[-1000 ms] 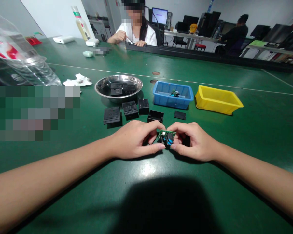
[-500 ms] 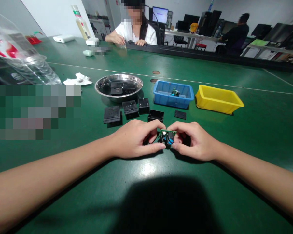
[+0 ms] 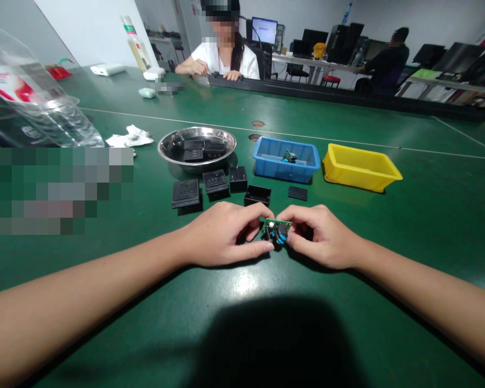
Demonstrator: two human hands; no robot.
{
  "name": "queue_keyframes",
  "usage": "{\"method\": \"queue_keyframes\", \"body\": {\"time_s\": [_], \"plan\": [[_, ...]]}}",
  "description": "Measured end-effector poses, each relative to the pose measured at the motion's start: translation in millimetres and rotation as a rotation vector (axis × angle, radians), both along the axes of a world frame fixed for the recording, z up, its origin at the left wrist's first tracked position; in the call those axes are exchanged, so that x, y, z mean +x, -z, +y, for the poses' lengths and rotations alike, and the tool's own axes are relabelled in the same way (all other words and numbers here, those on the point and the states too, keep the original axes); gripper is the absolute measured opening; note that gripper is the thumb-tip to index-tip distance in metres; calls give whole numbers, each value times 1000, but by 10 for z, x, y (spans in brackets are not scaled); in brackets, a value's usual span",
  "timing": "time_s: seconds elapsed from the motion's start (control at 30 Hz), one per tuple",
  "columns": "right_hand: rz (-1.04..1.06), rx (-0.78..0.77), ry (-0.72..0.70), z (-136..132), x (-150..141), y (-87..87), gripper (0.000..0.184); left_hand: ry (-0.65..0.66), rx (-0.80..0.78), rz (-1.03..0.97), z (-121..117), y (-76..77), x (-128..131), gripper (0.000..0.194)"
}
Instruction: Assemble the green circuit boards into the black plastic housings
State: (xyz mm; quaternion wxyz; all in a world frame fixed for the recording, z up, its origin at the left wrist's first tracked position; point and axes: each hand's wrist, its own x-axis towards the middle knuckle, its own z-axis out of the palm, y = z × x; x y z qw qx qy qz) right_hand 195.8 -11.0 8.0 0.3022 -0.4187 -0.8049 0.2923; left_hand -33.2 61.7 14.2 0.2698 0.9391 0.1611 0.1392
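Observation:
A small green circuit board [image 3: 277,228] with black and blue parts and a white connector is held between my two hands, low over the table. My left hand [image 3: 230,233] is closed on its left side, index finger on the top edge and thumb below. From the right, my right hand [image 3: 323,236] grips the opposite side with thumb and fingers. Just beyond my left fingers stands an open black box [image 3: 257,195]. A flat black cover [image 3: 298,192] lies past my right fingers. The board's underside is hidden.
Several black boxes [image 3: 186,193] stand left of the open one. Behind are a steel bowl [image 3: 167,157] with black cases, a blue bin [image 3: 285,171] holding circuit boards, and a yellow bin [image 3: 359,175]. A plastic bottle [image 3: 36,91] is at left; a person [image 3: 222,59] sits opposite.
My right thumb has shifted slightly on the board's side. The board stays between both hands. Across the table, the person's raised hand has come down; the view has tilted a little.

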Motion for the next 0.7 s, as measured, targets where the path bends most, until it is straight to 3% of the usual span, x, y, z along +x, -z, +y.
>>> {"method": "queue_keyframes", "body": {"time_s": [0.7], "plan": [[-24, 46, 8, 4, 14, 32, 13, 7, 32, 5, 11, 9, 1, 30]]}}
